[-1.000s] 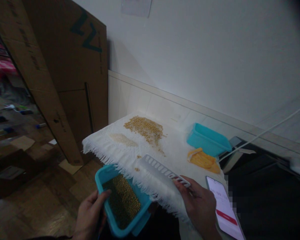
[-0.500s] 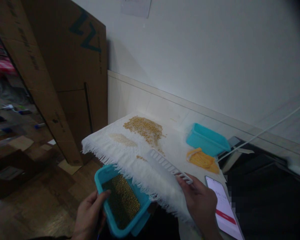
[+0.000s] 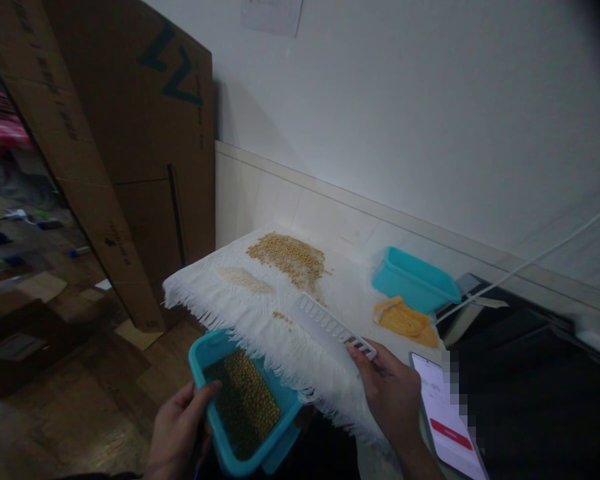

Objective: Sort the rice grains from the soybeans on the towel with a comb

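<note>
My left hand (image 3: 180, 430) grips the near rim of a turquoise tub (image 3: 273, 450) filled with soybeans (image 3: 243, 400), held just below the fringed edge of a white towel (image 3: 300, 367). My right hand (image 3: 393, 393) is closed on one end of a white slotted scraper (image 3: 327, 323), whose blade lies on the towel beside a few loose beans (image 3: 281, 317). Farther back on the towel lie a heap of soybeans (image 3: 290, 257) and a small patch of white rice (image 3: 243, 279).
A second turquoise tub (image 3: 415, 279) and a yellow cloth (image 3: 405, 320) sit at the right end of the towel. A lit phone (image 3: 445, 423) lies by my right wrist. Tall cardboard sheets (image 3: 130, 133) lean at left; a white cable (image 3: 530, 263) crosses right.
The scraper has slid away from the towel's edge toward the bean heap, my right hand following. A few loose beans now lie beside its blade. The tub has stayed in place.
</note>
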`<state>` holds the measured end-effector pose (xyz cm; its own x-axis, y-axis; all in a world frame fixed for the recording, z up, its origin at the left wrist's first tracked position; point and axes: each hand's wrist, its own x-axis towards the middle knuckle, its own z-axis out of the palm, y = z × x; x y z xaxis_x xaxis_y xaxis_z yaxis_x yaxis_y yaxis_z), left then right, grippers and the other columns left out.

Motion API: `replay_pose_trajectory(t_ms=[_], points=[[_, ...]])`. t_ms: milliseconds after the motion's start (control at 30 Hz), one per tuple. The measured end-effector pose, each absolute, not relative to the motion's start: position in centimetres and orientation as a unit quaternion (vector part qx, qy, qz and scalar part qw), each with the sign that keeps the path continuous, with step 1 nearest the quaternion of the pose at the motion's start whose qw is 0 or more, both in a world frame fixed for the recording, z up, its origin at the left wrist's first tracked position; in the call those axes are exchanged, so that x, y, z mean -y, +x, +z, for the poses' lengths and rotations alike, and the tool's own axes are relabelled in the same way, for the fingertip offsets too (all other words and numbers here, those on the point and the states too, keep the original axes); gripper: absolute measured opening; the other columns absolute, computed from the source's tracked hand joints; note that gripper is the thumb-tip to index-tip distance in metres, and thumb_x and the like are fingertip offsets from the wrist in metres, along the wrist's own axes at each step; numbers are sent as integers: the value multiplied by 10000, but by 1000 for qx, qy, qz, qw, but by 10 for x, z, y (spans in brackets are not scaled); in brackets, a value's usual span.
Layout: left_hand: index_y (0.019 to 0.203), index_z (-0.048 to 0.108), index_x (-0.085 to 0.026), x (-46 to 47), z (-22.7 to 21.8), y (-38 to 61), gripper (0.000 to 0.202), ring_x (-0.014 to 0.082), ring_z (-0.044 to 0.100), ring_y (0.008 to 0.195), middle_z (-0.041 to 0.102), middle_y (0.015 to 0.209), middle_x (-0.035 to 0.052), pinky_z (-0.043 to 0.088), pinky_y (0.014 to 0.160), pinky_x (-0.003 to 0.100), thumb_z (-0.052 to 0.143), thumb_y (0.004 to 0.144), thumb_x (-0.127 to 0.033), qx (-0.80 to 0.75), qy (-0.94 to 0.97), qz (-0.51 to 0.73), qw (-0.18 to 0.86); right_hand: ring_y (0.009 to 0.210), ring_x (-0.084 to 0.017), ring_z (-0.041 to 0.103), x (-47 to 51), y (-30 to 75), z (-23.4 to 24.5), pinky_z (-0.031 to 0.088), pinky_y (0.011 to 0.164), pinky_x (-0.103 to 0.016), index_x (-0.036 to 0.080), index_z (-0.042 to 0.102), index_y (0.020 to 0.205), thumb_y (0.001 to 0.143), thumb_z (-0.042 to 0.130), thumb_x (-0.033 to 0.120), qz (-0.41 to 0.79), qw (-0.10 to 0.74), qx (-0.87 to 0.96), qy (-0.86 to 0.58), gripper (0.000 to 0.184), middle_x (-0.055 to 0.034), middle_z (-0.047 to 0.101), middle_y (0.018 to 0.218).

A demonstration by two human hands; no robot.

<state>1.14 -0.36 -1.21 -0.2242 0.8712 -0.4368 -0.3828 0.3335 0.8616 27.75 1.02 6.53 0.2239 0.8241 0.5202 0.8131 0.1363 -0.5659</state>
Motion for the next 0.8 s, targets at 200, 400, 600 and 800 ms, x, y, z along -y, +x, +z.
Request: replay_pose_trajectory(t_ms=[200,400,600,800], points=[[562,581,-180,4,-14,9,320,60,310,249,409,302,-89,221,266,172,697,618,-472,-579,235,529,573,654,-173,704,-10,278,66,517,570,-205,207,712,852,836,558,380,33,422,636,-645,232,-7,746,751],[601,587,-181,4,-11,11,324,63,308,258,400,322,-97,212,271,173,703,616,-484,-583,223,533,572,665,-175,707,-3,275,71,525,588,-202,210,718,835,827,563,376,41,419,647,-636,227,-7,748,761],[595,592,-172,3,-11,11,343,55,311,252,405,304,-95,212,269,161,707,612,-494,-581,229,530,574,602,-152,696,-1,268,73,512,541,-172,209,722,814,829,561,359,56,425,652,-625,221,2,741,711],[574,563,-182,5,-10,11,336,59,305,242,401,293,-94,220,271,171,685,645,-487,-570,233,533,581,547,-136,682,6,260,78,492,500,-153,222,729,793,826,566,354,45,423,670,-609,212,17,731,661]])
